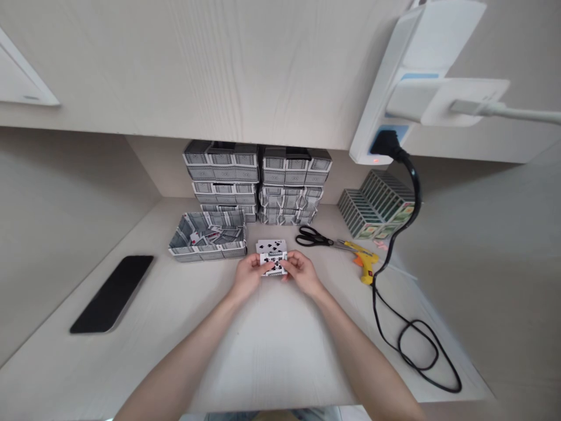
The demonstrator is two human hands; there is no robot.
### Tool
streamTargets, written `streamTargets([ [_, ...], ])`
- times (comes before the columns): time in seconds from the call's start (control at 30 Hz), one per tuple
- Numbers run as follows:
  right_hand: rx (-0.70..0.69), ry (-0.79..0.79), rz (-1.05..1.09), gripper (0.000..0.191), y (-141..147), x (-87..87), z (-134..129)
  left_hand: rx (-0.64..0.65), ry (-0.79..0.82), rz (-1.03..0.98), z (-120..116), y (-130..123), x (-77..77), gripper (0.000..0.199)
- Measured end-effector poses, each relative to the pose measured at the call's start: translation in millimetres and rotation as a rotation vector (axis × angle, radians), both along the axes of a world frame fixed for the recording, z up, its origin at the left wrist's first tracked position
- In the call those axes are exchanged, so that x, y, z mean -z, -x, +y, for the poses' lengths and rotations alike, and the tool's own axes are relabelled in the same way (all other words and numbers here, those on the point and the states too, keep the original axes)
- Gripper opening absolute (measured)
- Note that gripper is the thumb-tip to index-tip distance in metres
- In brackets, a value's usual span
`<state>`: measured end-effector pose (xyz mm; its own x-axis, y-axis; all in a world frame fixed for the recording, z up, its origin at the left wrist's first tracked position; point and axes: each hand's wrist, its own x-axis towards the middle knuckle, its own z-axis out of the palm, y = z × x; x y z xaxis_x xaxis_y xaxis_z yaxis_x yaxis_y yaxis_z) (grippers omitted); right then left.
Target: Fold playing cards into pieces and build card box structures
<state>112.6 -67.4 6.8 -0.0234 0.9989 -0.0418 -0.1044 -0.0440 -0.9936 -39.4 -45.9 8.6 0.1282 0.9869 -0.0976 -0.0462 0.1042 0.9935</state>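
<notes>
Two hands, left (249, 275) and right (303, 272), close together over the middle of the table (263, 351). Between them a folded card (277, 258) with black clubs, pinched at its left and right sides by the fingers of both, thumbs on the near face; too small to tell whether one layer or several. Just beyond, partly covered: a spade card (270, 244). Leftward, an open box (209, 255) with loose cards (218, 235) inside; farther left, a phone (113, 295). Behind, two stacks (225, 174) of similar boxes. Rightward, black scissors (312, 236), blades reaching toward a yellow glue gun (367, 271).
</notes>
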Motion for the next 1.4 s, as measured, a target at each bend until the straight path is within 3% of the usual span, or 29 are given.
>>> streamTargets([
  [0.13,-0.058,-0.02,0.025,0.041,-2,0.0,-1,0.018,0.002,0.003,1,3,1.4,0.027],
  [0.37,0.031,-0.082,-0.109,0.03,-5,-0.9,1,0.054,-0.007,0.003,2,4,-1.1,0.028],
  [0.57,-0.166,0.073,0.015,0.032,-6,-5.1,-2,0.057,0.017,0.009,4,7,-1.9,0.029],
  [0.7,-0.172,0.136,0.058,0.033,-5,-4.1,-1,0.049,0.02,0.015,4,7,-2.8,0.031],
  [0.8,-0.124,0.146,0.122,0.034,-5,-4.4,0,0.026,0.06,-0.069,2,6,-7.5,0.038],
  [0.97,-0.074,0.151,0.273,0.032,-4,-8.3,-2,0.146,0.084,-0.289,-2,6,-15.6,0.038],
  [1.17,-0.104,0.123,0.248,0.034,-2,-7.9,-3,0.213,0.09,-0.207,-1,8,-13.2,0.034],
  [1.4,-0.16,0.105,0.131,0.037,3,-1.1,-5,0.149,0.092,-0.122,3,10,-11.2,0.028],
])
